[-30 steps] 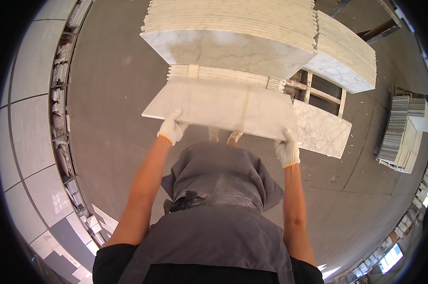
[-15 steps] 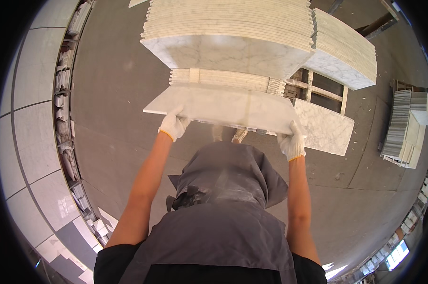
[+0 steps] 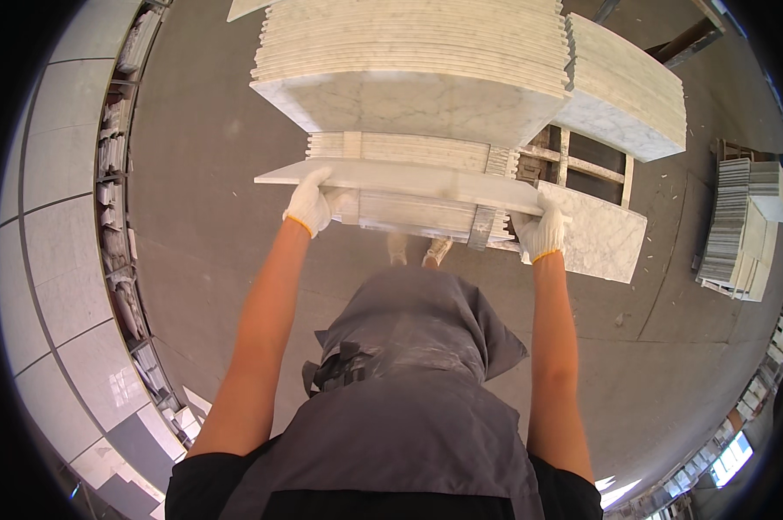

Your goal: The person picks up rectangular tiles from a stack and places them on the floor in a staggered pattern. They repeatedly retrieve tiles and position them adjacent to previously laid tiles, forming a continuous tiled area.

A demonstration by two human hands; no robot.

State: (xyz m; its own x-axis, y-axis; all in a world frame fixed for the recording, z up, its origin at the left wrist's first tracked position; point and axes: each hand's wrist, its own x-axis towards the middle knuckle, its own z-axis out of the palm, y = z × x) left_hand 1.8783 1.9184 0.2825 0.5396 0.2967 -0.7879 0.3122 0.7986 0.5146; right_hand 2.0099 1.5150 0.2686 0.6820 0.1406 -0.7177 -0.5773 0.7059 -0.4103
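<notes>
Fingers of both gloved hands curl tightly over the ends of a white marble slab [image 3: 409, 179], holding it level and nearly edge-on to the camera. At the slab's left end the left hand [image 3: 307, 205] wraps the near corner in a white knit glove with an orange cuff; at the right end the right hand [image 3: 540, 234], gloved the same way, clamps the edge. Both bare forearms reach straight forward and up from the lower edge, well apart, elbows nearly extended. Just under the slab lies a lower stack of marble tiles [image 3: 417, 217] bound by a grey strap [image 3: 482, 227], and above it rises a tall stack of marble slabs [image 3: 413, 61]. Another slab stack [image 3: 625, 78] rests on a wooden pallet [image 3: 582, 165] to the right, with a single veined slab [image 3: 599, 230] in front of it. Grey concrete floor [image 3: 201, 217] spreads all around. Large pale panels [image 3: 54, 260] line the left wall, and a further tile stack [image 3: 742, 225] stands at far right.
</notes>
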